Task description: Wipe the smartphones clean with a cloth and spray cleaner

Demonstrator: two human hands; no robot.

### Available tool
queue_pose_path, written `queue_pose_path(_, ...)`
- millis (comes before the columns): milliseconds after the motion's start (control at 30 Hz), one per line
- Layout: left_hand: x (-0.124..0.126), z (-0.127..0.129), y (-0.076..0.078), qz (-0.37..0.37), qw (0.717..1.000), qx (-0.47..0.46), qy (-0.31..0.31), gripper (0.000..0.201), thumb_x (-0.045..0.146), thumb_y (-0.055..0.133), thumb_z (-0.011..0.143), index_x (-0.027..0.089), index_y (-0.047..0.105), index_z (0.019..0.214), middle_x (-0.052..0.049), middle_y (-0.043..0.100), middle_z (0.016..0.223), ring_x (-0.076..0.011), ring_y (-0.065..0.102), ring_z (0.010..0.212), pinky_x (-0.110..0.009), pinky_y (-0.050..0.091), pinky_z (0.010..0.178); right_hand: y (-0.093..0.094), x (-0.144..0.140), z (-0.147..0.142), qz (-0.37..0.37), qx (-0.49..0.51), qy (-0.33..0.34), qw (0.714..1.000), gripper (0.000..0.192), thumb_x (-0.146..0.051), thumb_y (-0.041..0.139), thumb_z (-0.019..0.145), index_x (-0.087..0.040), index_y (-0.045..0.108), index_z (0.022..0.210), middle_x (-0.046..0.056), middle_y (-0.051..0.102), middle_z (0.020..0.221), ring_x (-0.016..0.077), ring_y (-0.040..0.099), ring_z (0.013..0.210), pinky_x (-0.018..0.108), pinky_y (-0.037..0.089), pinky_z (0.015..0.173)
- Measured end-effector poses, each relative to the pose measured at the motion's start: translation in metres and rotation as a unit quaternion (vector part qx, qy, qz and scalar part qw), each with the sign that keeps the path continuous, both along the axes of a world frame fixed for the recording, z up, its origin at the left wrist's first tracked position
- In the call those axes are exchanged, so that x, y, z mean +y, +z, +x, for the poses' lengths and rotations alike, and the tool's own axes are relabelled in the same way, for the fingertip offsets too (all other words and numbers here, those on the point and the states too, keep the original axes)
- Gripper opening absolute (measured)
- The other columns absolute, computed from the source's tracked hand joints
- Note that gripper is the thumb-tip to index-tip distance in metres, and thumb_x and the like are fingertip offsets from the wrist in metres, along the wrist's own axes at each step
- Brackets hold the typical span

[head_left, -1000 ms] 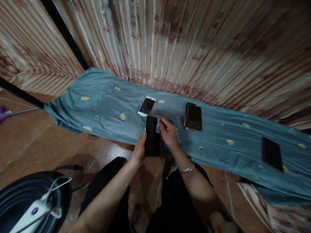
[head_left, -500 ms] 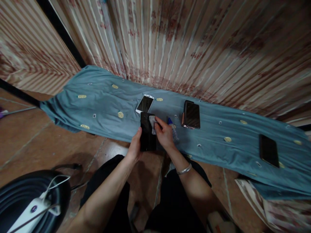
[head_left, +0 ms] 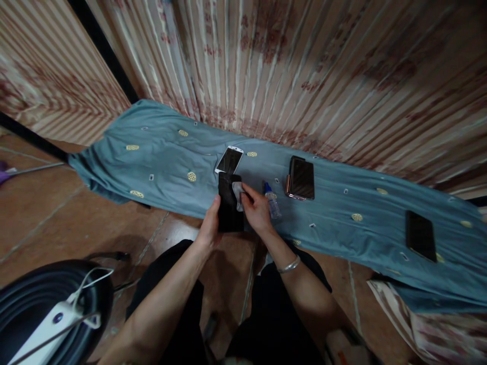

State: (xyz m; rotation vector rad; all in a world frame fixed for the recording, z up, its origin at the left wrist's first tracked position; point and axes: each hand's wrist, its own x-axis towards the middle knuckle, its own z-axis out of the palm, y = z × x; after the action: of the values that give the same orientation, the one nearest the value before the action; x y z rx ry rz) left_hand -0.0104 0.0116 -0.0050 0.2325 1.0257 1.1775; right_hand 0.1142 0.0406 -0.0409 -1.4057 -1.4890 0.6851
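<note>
My left hand [head_left: 211, 228] grips a black phone [head_left: 229, 205] by its lower left edge, holding it over the near edge of a blue cloth [head_left: 163, 162]. My right hand [head_left: 256, 210] pinches a small white wipe [head_left: 238, 195] and presses it on the phone's screen near the top right. A small clear bottle with a blue cap [head_left: 271, 199] lies on the cloth just right of my right hand.
A white phone [head_left: 229, 159] lies beyond the held one. A stack of dark phones [head_left: 300, 177] lies to the right, and a black phone [head_left: 420, 234] lies far right. A striped curtain [head_left: 304, 66] hangs behind. A round black appliance [head_left: 45, 314] with a white power strip [head_left: 49, 329] sits lower left.
The phone and both hands have drawn slightly away from me toward the cloth. My right hand shifted left with the wipe, uncovering the small bottle beside it.
</note>
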Motion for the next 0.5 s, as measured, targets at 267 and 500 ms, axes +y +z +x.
queue_pose_path(267, 0.0002, -0.004, -0.0014, 0.027, 1.0, 0.009, 0.009, 0.041, 0.044, 0.057, 0.093, 0.013, 0.073, 0.116, -0.011, 0.075, 0.121, -0.0267, 0.062, 0.126, -0.04, 0.044, 0.113, 0.0013, -0.0038, -0.0031, 0.001, -0.003, 0.011, 1.0, 0.033, -0.021, 0.056, 0.091, -0.022, 0.072, 0.12, 0.006, 0.077, 0.118, 0.0227, 0.073, 0.108, 0.038, 0.057, 0.098)
queue_pose_path(500, -0.0004, -0.0013, -0.0006, 0.019, 1.0, -0.004, 0.003, 0.043, 0.042, 0.051, 0.097, 0.012, 0.071, 0.119, -0.012, 0.075, 0.12, -0.0262, 0.062, 0.127, -0.039, 0.043, 0.114, 0.0048, 0.0013, -0.0013, -0.006, -0.007, 0.003, 1.0, 0.033, -0.021, 0.056, 0.091, -0.022, 0.071, 0.121, 0.006, 0.076, 0.119, 0.0237, 0.072, 0.111, 0.039, 0.056, 0.099)
